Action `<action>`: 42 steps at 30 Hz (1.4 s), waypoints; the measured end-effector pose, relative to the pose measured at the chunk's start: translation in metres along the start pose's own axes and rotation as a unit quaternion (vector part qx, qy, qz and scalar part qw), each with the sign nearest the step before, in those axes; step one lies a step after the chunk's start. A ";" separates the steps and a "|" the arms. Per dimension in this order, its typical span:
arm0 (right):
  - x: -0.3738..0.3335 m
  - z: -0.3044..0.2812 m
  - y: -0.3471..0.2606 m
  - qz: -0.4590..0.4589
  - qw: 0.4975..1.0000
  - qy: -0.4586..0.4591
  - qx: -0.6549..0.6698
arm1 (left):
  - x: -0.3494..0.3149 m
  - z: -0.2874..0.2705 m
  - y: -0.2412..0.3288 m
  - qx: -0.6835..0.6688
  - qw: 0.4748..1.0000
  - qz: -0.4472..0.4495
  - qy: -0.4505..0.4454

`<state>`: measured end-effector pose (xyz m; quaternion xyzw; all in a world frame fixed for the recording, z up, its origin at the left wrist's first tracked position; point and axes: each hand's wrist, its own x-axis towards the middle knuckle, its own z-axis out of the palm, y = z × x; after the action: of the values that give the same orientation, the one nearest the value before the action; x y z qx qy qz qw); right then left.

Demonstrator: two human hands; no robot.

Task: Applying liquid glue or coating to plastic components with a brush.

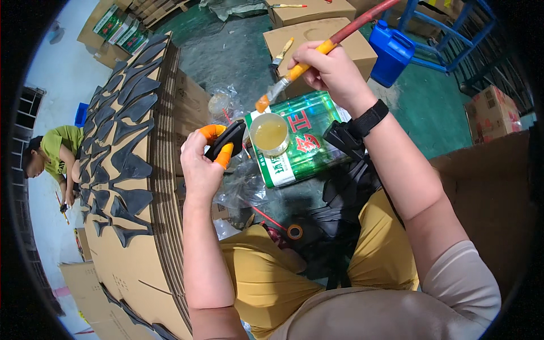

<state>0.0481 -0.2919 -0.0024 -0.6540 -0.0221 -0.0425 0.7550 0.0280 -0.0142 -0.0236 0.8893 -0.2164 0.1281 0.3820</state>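
The step in hand looks like brush loading: the right hand (331,71) grips 1 brush (324,47), fingers closed round its yellow handle, bristles at the far rim of the cup (276,152); I cannot tell whether they touch it. The cup, with yellowish liquid inside, stands on the green tin (311,161). Left of the tin, the left hand (199,164) pinches 1 black piece (228,140) between 2 orange-wrapped digits. A next move onto that piece would call for a steady pinch and a brush that does not drip.

Further left of the tin, a cardboard stack (124,272) bears rows of dark pieces (136,107); a co-worker (61,148) is beyond it. Past the tin are boxes (317,39), 1 with another brush (283,51), on green floor (226,48). Right of those, a blue jug (391,54). Nearer than the tin, 1 tape roll (294,232).
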 end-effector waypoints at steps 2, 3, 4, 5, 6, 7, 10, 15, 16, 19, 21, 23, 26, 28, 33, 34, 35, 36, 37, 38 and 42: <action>-0.002 0.005 -0.005 -0.005 0.998 -0.023 0.058 | 0.001 0.003 0.002 -0.004 1.000 0.006 -0.005; -0.004 0.008 -0.006 -0.001 0.998 -0.028 0.050 | 0.002 0.005 0.003 -0.004 1.000 0.006 -0.006; -0.006 0.012 -0.006 -0.001 0.998 -0.026 0.050 | 0.002 0.006 0.004 -0.012 1.000 0.006 -0.007; -0.008 0.016 -0.007 -0.016 0.998 -0.041 0.051 | 0.003 0.006 0.005 -0.020 1.000 0.006 -0.008; -0.009 0.018 -0.007 -0.031 0.997 -0.056 0.052 | 0.003 0.007 0.006 -0.019 1.000 0.007 -0.009; -0.009 0.018 -0.007 -0.038 0.998 -0.048 0.032 | 0.003 0.006 0.007 -0.024 1.000 0.007 -0.007; -0.008 0.008 -0.007 -0.044 0.998 -0.038 -0.037 | 0.005 0.008 0.010 -0.037 0.999 0.010 -0.006; -0.016 0.016 -0.020 -0.037 0.998 -0.048 0.028 | 0.005 0.010 0.009 -0.035 0.999 0.007 -0.008; -0.017 0.020 -0.020 -0.046 0.997 -0.051 0.032 | 0.005 0.009 0.009 -0.033 0.999 0.006 -0.007; -0.014 0.014 -0.011 -0.065 0.996 -0.059 0.004 | 0.004 0.010 0.011 -0.044 0.999 -0.001 -0.009; -0.012 0.012 -0.008 -0.069 0.996 -0.046 -0.015 | 0.003 0.007 0.011 -0.049 0.999 -0.010 -0.010; -0.012 0.009 -0.009 -0.072 0.996 -0.031 -0.033 | 0.002 0.005 0.009 -0.180 0.980 -0.076 -0.024; -0.013 0.010 -0.015 -0.033 0.998 -0.010 0.056 | 0.003 -0.002 0.013 -0.268 0.956 -0.117 -0.032; -0.013 0.012 -0.021 -0.047 0.991 0.018 0.121 | 0.001 -0.007 0.011 -0.298 0.947 -0.116 -0.036; -0.020 0.021 -0.032 -0.096 0.985 0.031 0.142 | 0.000 -0.004 0.013 -0.436 0.888 -0.141 -0.025; -0.022 0.024 -0.035 -0.109 0.984 0.025 0.137 | 0.001 -0.005 0.014 -0.455 0.877 -0.151 -0.027; -0.023 0.028 -0.036 -0.120 0.984 0.029 0.129 | 0.001 -0.005 0.015 -0.460 0.874 -0.154 -0.032; -0.025 0.029 -0.036 -0.118 0.984 0.031 0.129 | 0.001 -0.005 0.016 -0.460 0.874 -0.155 -0.033; -0.026 0.031 -0.036 -0.126 0.985 0.018 0.116 | 0.001 -0.004 0.017 -0.461 0.873 -0.154 -0.039; -0.027 0.032 -0.036 -0.134 0.986 0.004 0.103 | 0.001 -0.005 0.018 -0.463 0.872 -0.152 -0.045; -0.030 0.037 -0.034 -0.136 0.985 -0.001 0.102 | 0.003 0.000 0.024 -0.451 0.878 -0.159 -0.026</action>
<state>0.0155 -0.2593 0.0336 -0.5647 -0.1155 -0.1421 0.8047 0.0184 -0.0299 -0.0074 0.6458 -0.1159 -0.0690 0.7515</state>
